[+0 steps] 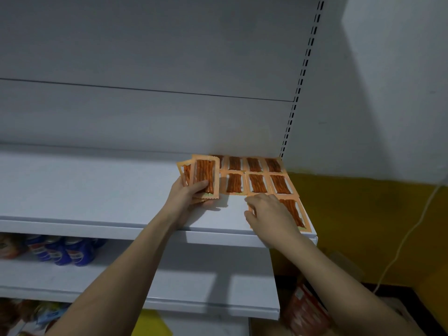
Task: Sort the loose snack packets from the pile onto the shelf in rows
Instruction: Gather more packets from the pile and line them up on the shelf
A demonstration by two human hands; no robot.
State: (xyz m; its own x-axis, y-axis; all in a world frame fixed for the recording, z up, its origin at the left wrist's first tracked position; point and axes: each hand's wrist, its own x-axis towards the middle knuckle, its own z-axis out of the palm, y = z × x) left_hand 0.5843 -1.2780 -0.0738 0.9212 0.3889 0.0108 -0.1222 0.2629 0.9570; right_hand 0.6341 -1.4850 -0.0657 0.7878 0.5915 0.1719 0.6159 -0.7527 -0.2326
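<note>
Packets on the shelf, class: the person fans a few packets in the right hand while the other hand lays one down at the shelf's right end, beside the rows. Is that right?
One slip: the hands are swapped. The head view shows the left hand gripping the fanned packets, while the right hand lays one packet at the right end of the shelf, beside the rows.

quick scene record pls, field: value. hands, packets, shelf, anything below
left hand: grips a fanned stack of packets, held above the shelf
right hand: rests on a front-row packet near the shelf's right end
shelf: white, packets lying flat at its right end
back row: four packets, leftmost partly hidden
middle row: three packets
lower shelf: blue bottles at left
</note>
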